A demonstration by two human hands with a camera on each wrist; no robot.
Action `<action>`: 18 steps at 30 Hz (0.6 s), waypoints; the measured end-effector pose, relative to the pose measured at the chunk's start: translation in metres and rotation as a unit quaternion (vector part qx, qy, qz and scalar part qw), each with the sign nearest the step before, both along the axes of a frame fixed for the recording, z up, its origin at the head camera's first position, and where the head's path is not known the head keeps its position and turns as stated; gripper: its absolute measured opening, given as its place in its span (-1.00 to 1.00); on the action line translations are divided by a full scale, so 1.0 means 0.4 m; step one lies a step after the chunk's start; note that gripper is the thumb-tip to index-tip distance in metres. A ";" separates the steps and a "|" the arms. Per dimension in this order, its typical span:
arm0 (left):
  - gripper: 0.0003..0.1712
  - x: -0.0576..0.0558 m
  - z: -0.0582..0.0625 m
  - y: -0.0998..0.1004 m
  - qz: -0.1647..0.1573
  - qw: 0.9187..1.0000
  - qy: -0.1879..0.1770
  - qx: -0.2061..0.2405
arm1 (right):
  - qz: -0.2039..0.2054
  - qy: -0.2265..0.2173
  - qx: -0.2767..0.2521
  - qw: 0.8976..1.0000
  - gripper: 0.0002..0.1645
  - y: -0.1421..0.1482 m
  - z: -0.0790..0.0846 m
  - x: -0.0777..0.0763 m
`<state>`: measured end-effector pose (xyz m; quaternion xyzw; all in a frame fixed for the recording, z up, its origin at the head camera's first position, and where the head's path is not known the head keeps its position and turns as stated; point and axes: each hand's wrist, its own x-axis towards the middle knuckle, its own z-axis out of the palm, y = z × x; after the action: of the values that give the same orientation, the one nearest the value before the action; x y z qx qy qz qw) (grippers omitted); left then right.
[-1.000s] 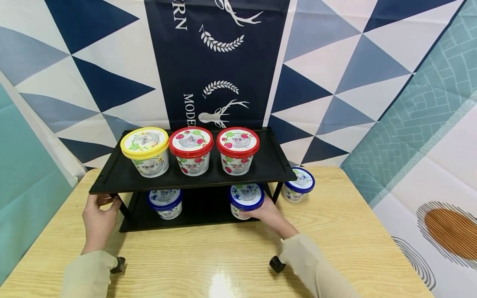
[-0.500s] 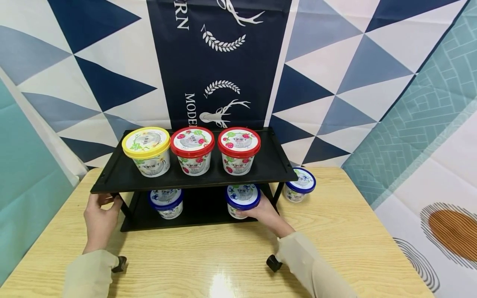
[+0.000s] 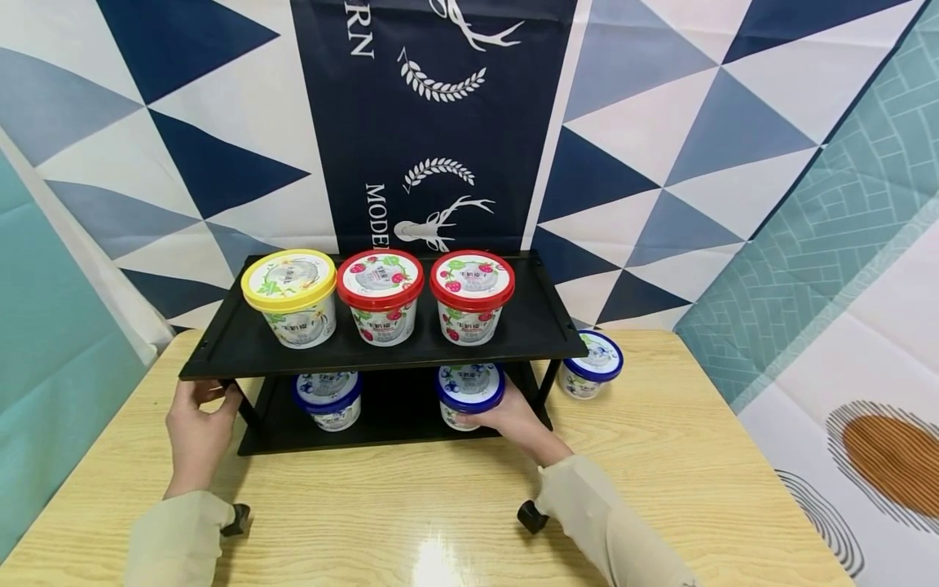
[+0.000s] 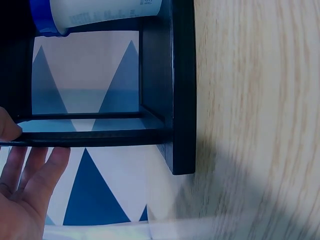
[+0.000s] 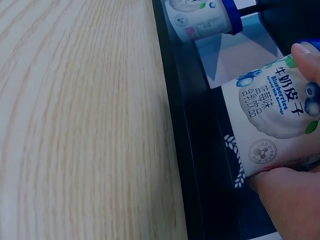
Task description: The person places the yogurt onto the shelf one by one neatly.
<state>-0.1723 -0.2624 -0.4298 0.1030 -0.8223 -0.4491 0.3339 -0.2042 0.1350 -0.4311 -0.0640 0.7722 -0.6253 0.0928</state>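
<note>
My right hand (image 3: 513, 421) grips a blue-lidded blueberry milk cup (image 3: 469, 390) at the lower tier of a black two-tier rack (image 3: 381, 359). In the right wrist view the cup's printed label (image 5: 275, 105) shows between thumb and fingers. My left hand (image 3: 198, 432) holds the rack's left front leg (image 4: 90, 138), thumb on one side and fingers on the other. Another blue-lidded cup (image 3: 328, 399) stands at the left of the lower tier. On the top tier stand a yellow-lidded cup (image 3: 297, 314) and two red-lidded cups, one in the middle (image 3: 381, 314) and one on the right (image 3: 471, 314).
One more blue-lidded cup (image 3: 587, 371) stands on the wooden table (image 3: 367, 514), just right of the rack. Behind the rack hangs a patterned cloth (image 3: 433, 122) with triangles and a deer print. The upper tier overhangs the space where the right hand works.
My right hand has shifted the blueberry cup left along the lower tier, toward the other blue-lidded cup. The left hand keeps its hold on the rack leg.
</note>
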 end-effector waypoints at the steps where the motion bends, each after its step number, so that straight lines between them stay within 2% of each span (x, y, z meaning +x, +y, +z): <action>1: -0.61 0.001 0.001 0.002 0.001 1.000 -0.001 -0.001 | -0.001 -0.001 0.001 1.000 0.15 -0.002 0.001 0.000; 9: -0.60 0.002 -0.004 -0.002 -0.006 1.000 -0.002 0.002 | -0.005 0.006 0.016 1.000 0.18 -0.021 0.000 -0.006; 18: -0.62 0.000 0.001 0.001 -0.006 1.000 0.001 -0.001 | 0.004 0.003 0.005 1.000 0.19 -0.039 -0.004 -0.009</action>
<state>-0.1722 -0.2620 -0.4296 0.0973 -0.8228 -0.4507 0.3324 -0.2079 0.1195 -0.4328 -0.0683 0.7753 -0.6208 0.0937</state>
